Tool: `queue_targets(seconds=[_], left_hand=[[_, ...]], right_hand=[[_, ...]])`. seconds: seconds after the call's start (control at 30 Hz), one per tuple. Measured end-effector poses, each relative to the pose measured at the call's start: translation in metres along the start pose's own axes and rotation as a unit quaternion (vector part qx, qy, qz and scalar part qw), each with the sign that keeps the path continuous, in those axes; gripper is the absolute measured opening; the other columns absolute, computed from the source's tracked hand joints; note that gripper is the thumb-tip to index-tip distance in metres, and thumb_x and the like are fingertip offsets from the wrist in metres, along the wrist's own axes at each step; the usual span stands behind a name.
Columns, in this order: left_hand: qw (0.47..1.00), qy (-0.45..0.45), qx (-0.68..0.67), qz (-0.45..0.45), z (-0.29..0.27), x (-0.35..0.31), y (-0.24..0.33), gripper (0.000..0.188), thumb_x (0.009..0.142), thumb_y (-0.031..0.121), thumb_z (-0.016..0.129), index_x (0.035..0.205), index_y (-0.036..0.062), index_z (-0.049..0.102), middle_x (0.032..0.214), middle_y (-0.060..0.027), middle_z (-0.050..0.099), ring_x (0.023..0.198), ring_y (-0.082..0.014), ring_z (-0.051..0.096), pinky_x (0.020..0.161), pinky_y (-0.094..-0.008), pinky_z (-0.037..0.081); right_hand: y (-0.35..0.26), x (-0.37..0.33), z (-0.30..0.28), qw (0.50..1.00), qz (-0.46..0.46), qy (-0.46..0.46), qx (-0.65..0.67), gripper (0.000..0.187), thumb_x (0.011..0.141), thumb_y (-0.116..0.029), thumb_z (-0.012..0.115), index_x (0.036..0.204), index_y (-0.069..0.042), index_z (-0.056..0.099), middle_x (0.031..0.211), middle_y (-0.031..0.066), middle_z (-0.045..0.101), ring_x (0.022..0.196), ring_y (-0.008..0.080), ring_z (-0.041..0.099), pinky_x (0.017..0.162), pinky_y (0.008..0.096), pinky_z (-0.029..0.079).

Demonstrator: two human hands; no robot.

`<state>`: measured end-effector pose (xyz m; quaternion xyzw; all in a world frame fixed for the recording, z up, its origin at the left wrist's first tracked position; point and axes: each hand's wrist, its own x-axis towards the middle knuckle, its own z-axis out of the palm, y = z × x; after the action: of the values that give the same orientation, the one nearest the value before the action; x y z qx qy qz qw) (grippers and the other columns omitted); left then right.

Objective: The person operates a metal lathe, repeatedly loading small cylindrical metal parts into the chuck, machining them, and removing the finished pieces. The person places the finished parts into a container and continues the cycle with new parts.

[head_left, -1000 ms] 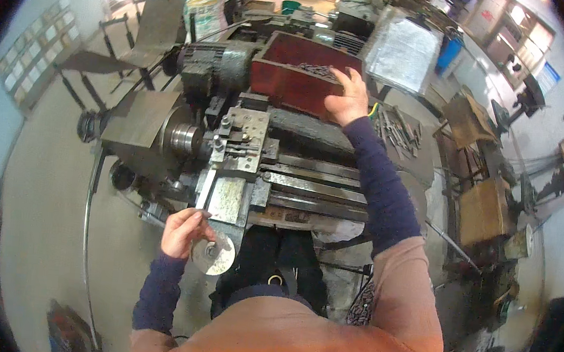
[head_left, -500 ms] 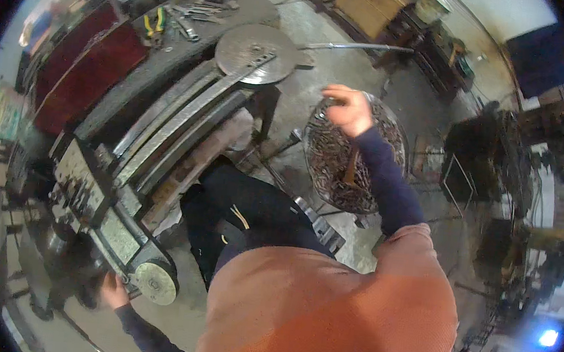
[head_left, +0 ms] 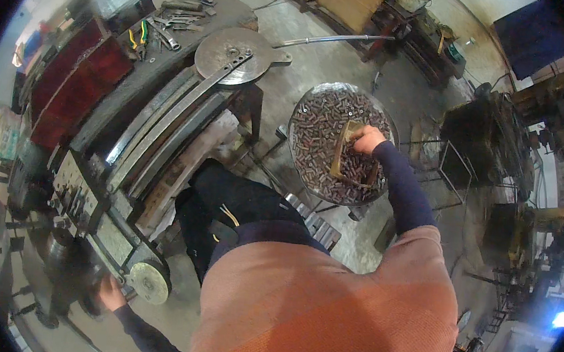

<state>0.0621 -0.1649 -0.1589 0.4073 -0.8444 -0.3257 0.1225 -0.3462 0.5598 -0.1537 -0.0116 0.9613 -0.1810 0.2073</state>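
Observation:
My right hand (head_left: pixel 367 140) reaches down to a round metal tray (head_left: pixel 290 143) heaped with small dark cylindrical metal pieces (head_left: pixel 317 115). Its fingers are bent and pressed together beside a yellowish-brown angular piece (head_left: pixel 338 157) that lies on the heap; what is in the fingertips is too small to tell. At the lower left, my left hand (head_left: pixel 111 293) is by the end of a metal machine, close to its pale round disc (head_left: pixel 149 282). The fingers of that hand are blurred and partly hidden, so its grip does not show.
Long metal rails (head_left: pixel 172 126) run from the machine to a round steel plate (head_left: pixel 233 56) with a long rod (head_left: pixel 337 41). Pliers (head_left: pixel 140 37) and wrenches (head_left: pixel 167 35) lie on the dark bench behind. A thin metal frame (head_left: pixel 457 168) stands right of the tray.
My right hand has come down from above the tray's far edge to the metal pieces, its fingers drawing together. My left hand stays by the machine's end. The whole view has shifted slightly.

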Motion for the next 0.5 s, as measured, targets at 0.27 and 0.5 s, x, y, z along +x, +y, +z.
queue_targets(seconds=[0.27, 0.5], left_hand=[[0.999, 0.037, -0.002, 0.028, -0.002, 0.0, -0.015, 0.033, 0.084, 0.022, 0.059, 0.104, -0.0044, 0.059, 0.084, -0.0105, 0.063, 0.06, -0.0131, 0.056, 0.057, -0.0263, 0.045], [0.996, -0.041, -0.072, -0.012, -0.003, 0.004, -0.012, 0.037, 0.084, 0.02, 0.061, 0.109, -0.0073, 0.054, 0.092, -0.0125, 0.063, 0.072, -0.0157, 0.059, 0.064, -0.0295, 0.048]], right_hand=[[-0.023, 0.018, 0.005, 0.993, 0.032, -0.02, -0.111, 0.037, 0.06, -0.029, 0.065, 0.083, 0.0, 0.065, 0.091, 0.0229, 0.063, 0.09, 0.0317, 0.061, 0.079, 0.0377, 0.049], [0.008, 0.027, 0.006, 0.995, 0.02, 0.027, -0.093, 0.03, 0.062, -0.027, 0.063, 0.077, -0.001, 0.065, 0.093, 0.022, 0.062, 0.09, 0.0344, 0.06, 0.078, 0.0387, 0.049]])
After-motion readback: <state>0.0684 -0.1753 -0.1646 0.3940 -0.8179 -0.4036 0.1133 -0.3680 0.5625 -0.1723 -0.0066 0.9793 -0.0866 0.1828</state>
